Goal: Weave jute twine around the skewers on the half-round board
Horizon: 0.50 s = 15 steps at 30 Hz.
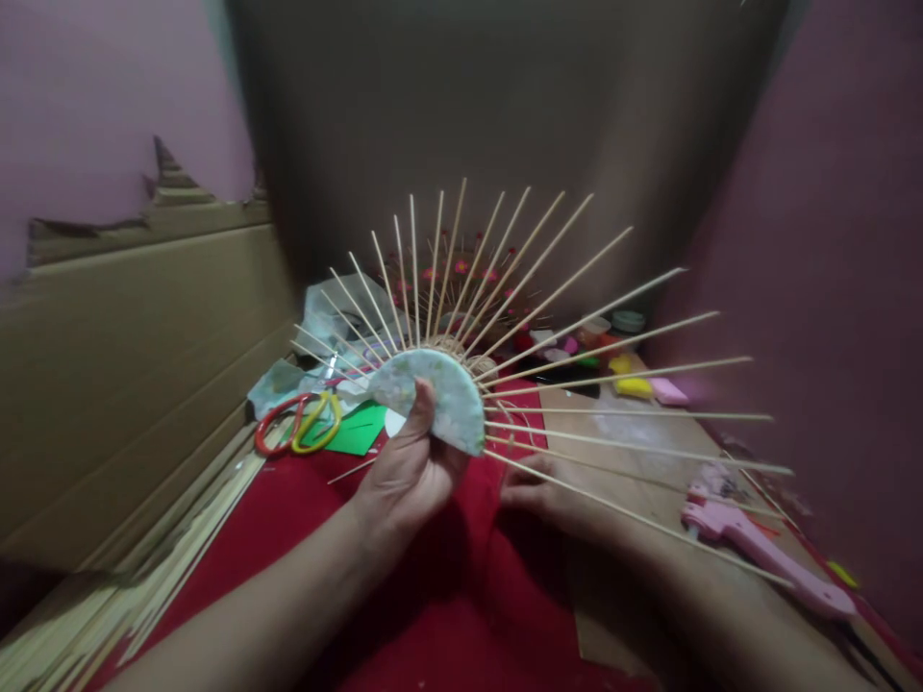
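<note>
My left hand (pixel 418 471) grips a half-round disc (pixel 439 389) covered in pale patterned material, with the thumb pressed on its front face. Thin wooden sticks (pixel 569 332) fan out from the disc's curved edge, up and to both sides. Below the right-hand sticks, my right hand (pixel 537 488) has its fingers pinched together on a thin strand of twine (pixel 511 444). Part of that hand lies behind the sticks. Behind the disc, more twine (pixel 485 370) is partly hidden.
Scissors (pixel 299 423) with red and yellow handles lie left on green paper (pixel 361 430). A pink glue gun (pixel 764 553) rests right on a brown board (pixel 569 423). Loose sticks (pixel 180 553) lie beside a cardboard wall (pixel 144 384). A decorated fan-shaped piece (pixel 461 269) stands behind.
</note>
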Tool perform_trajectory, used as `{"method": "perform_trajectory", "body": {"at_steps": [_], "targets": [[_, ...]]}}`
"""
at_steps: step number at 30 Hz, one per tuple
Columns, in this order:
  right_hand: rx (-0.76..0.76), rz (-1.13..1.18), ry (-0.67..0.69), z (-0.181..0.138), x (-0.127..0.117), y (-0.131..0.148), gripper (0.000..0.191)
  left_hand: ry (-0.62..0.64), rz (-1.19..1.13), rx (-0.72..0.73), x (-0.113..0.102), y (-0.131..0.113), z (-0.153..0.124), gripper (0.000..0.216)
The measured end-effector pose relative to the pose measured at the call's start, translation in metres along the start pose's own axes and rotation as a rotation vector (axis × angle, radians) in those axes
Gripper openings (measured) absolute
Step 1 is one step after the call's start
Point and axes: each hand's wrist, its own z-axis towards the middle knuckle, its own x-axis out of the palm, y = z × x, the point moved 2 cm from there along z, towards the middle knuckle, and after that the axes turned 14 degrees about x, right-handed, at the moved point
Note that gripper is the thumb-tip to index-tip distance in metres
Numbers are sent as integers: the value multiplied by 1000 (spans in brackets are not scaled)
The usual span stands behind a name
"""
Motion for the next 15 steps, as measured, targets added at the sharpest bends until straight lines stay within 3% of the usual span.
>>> {"method": "perform_trajectory", "body": {"at_steps": [3,5,6,8,11,15], "targets": [[-154,-200,-5,-10,11,9,4,-5,-21,-28,3,2,-4,26],[-296,-176,-62,-21,7,15,20,1,-21,-34,2,1,-4,27],[-335,-123,-70,-25,4,17,33,0,-16,-27,2,1,-3,26],[-335,118,2,-30,-1,18,40,-12,7,8,1,1,-3,26],[-312,504,188,-29,1,17,34,-14,81,46,0,6,-4,24],[-273,741,163,-23,7,14,18,-6,224,76,-6,12,-7,24]]}}
